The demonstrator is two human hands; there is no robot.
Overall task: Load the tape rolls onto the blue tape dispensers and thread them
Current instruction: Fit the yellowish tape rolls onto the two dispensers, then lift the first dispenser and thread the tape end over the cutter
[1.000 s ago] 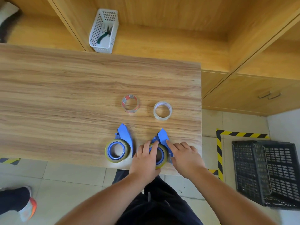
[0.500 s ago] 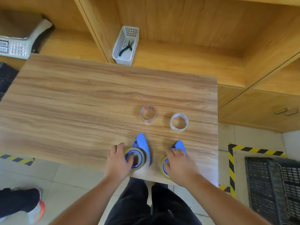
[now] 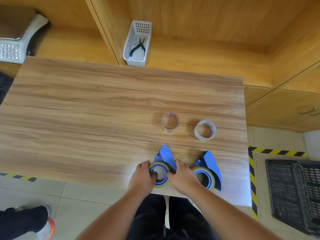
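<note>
1. A wood-grain table (image 3: 103, 118) stands on a pale tiled floor, with wooden shelving and cabinets behind it; the view looks straight down over the near edge.
2. Nearest, two bare forearms reach in over dark trousers. The left hand (image 3: 142, 179) and right hand (image 3: 183, 179) close from either side on the left blue tape dispenser (image 3: 163, 161), which lies flat near the table's front edge.
3. That dispenser carries a yellowish tape roll (image 3: 159, 174) on its blue hub. The left hand grips the roll's left rim, with a finger or thumb dipping into the hub opening; the right hand's fingers press on the roll's right rim, beside the blue blade guard. Whether the tape is threaded cannot be told.
4. Just to the right, touching neither hand clearly, lies the right blue tape dispenser (image 3: 210, 164), also loaded with a yellowish roll (image 3: 204, 178), its blade guard pointing away from the person.
5. Farther in, two clear tape rolls lie flat and apart: one with a red-printed core (image 3: 170, 121), one plain with a whitish core (image 3: 205, 130).
6. Beyond the table's far edge, a white perforated basket (image 3: 137, 44) sits on the shelf, holding green-handled pliers (image 3: 138, 46).
7. On the far left shelf, part of a white scale with a keypad (image 3: 10, 51) shows.
8. At right on the floor are a black plastic crate (image 3: 294, 193) and yellow-black hazard tape (image 3: 251, 179); at lower left, a shoe (image 3: 46, 227) of another person.
</note>
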